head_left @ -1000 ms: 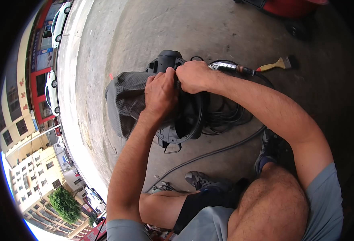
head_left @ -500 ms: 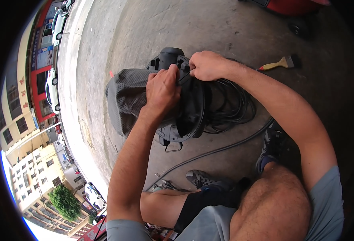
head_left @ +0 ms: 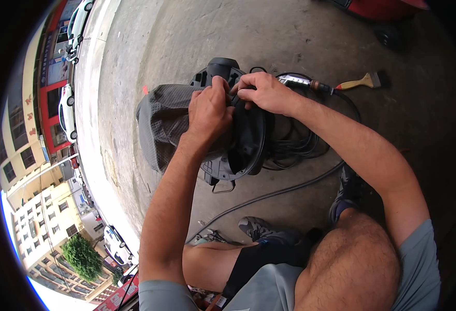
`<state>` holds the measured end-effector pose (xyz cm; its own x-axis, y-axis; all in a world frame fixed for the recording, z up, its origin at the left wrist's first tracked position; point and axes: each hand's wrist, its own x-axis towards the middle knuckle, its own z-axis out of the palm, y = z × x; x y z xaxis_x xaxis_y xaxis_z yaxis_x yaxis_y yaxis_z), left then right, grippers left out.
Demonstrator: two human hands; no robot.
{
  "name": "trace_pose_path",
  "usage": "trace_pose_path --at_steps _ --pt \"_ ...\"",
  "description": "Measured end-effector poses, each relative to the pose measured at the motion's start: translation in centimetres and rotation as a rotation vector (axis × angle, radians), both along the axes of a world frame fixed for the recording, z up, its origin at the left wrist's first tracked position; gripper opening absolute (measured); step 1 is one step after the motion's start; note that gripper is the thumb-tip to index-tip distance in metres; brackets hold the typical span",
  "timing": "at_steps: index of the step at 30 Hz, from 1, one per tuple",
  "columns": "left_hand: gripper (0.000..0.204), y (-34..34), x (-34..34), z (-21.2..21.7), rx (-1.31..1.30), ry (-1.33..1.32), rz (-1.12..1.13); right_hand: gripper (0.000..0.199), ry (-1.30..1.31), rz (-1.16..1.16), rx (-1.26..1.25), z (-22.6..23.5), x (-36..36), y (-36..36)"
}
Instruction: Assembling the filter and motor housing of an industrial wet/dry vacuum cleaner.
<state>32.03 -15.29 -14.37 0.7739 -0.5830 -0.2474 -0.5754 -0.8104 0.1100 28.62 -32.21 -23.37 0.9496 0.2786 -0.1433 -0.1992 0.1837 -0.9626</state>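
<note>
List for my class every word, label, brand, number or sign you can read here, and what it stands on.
None is clear enough to quote.
Dark blue shop sign: pale lettering, too small.
Red characters on the cream building: blurred and sideways.
Red banner at the lower edge: pale characters, unreadable.
Dark machine and grey textured cover: no readable lettering.

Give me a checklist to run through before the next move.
1. Left hand on the bag: ok.
2. Right hand beside it, over the machine: ok.
3. Fingertip hold, both hands: cannot tell; whatever is pinched is hidden.
4. Brush apart from the hands: ok, lying on the floor.
5. Coil neatly bundled: not ok; its loops spread loosely beside the machine.
</note>
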Motion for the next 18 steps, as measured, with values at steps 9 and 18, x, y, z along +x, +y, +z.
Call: trace_pose_path --at_steps 9,18 --pt "0.044 -0.2 0.2 -0.2 0.07 -0.023 -0.032 0.016 0.203 -0.006 0.233 0.8 0.1 0.3" --pt "0.042 -0.6 -0.2 0.1 0.078 0.002 -0.074 0.016 0.313 -0.115 0.24 -0.7 -0.6 -1.4"
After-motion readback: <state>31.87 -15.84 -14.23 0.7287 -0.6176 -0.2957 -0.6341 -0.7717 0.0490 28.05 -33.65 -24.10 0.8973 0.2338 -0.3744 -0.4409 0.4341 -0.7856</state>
